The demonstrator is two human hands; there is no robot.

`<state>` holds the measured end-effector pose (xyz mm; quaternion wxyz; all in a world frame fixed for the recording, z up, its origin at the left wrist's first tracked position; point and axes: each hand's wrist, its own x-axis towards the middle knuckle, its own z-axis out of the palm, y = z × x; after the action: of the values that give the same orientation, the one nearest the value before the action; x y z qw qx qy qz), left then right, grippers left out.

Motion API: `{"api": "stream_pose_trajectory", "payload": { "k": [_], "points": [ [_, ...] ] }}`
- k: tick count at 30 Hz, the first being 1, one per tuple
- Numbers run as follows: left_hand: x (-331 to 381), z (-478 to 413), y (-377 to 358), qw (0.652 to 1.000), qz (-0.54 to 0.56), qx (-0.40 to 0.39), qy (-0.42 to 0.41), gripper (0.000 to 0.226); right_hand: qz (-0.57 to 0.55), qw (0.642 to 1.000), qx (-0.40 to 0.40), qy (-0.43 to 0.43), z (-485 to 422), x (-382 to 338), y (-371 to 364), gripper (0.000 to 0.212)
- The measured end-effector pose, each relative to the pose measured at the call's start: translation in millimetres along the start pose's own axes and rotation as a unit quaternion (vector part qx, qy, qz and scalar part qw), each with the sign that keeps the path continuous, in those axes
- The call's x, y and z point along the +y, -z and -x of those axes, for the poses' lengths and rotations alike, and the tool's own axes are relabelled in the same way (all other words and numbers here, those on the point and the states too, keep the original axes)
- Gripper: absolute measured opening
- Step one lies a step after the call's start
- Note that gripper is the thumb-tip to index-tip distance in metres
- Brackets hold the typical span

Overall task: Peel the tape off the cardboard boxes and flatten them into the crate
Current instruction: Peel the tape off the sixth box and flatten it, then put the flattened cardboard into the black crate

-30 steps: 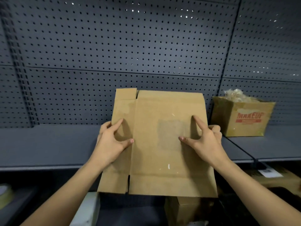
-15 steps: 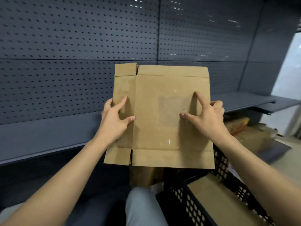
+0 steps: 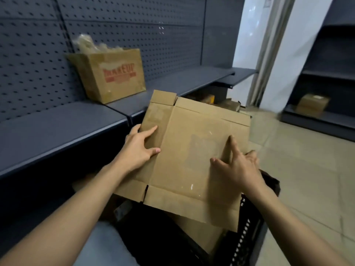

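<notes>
1. Pegboard wall point(image 3: 134, 25) and grey shelf point(image 3: 57, 127) are running along the left, with tiled floor point(image 3: 307, 179) opening up on the right.
2. Left hand point(image 3: 140, 148) is pinching the left edge of the flattened box point(image 3: 192, 169). Thumb and one finger are lying on the face, and the rest are tucking behind.
3. Right hand point(image 3: 240, 169) is gripping the right edge, with forefinger and thumb spreading on the face and the other fingers curling behind.
4. Flattened box is hanging tilted, with its low edge just above the black crate point(image 3: 243, 237). It isn't resting inside yet, as far as I can tell.
5. Risk: both grips are sitting mid-edge, so the sheet is probably flexing at its creases. The narrow panel under the left hand could fold back and pop the box open.
6. Risk: cardboard point(image 3: 201, 240) already lying in the crate is slanting. A sheet going in at this angle could catch on it or on the rim and end up sitting proud.
7. Risk: releasing early could send the sheet sliding over the rim onto the floor, or against the person's knee point(image 3: 99, 246).
8. Pale glints are showing on the face, and I cannot tell whether they are leftover tape.
9. MAKEUP box point(image 3: 113, 75) is sitting on the shelf, well apart and not interfering.
</notes>
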<state>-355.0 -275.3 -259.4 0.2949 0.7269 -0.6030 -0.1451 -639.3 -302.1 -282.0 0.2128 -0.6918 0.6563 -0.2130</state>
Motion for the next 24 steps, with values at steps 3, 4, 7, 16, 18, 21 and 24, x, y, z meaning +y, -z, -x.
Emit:
{"api": "stream_pose_trajectory", "payload": {
  "k": [3, 4, 7, 16, 18, 21, 24],
  "points": [
    [-8, -15, -42, 0.998, -0.009, -0.06, 0.0, 0.078, 0.016, 0.998, -0.024, -0.063, -2, 33, -19, 0.093],
    [-12, -19, -53, 0.997, -0.012, -0.079, -0.002, 0.078, 0.02, 0.996, -0.035, -0.081, -3, 42, -27, 0.095],
    [-25, -31, -83, 0.99, -0.022, -0.138, 0.006, 0.078, 0.025, 0.986, -0.086, -0.139, -2, 63, -54, 0.097],
    [-60, -77, -133, 0.972, -0.063, -0.224, 0.029, 0.073, 0.036, 0.97, -0.133, -0.202, -15, 79, -105, 0.106],
    [-67, -88, -137, 0.969, -0.073, -0.234, 0.018, 0.072, 0.036, 0.967, -0.145, -0.207, -16, 81, -121, 0.108],
    [-80, -97, -149, 0.961, -0.087, -0.264, 0.017, 0.072, 0.026, 0.953, -0.18, -0.242, -17, 89, -149, 0.111],
    [-98, -101, -169, 0.948, -0.11, -0.298, 0.031, 0.078, -0.008, 0.943, -0.194, -0.271, -18, 98, -170, 0.111]
  ]
}}
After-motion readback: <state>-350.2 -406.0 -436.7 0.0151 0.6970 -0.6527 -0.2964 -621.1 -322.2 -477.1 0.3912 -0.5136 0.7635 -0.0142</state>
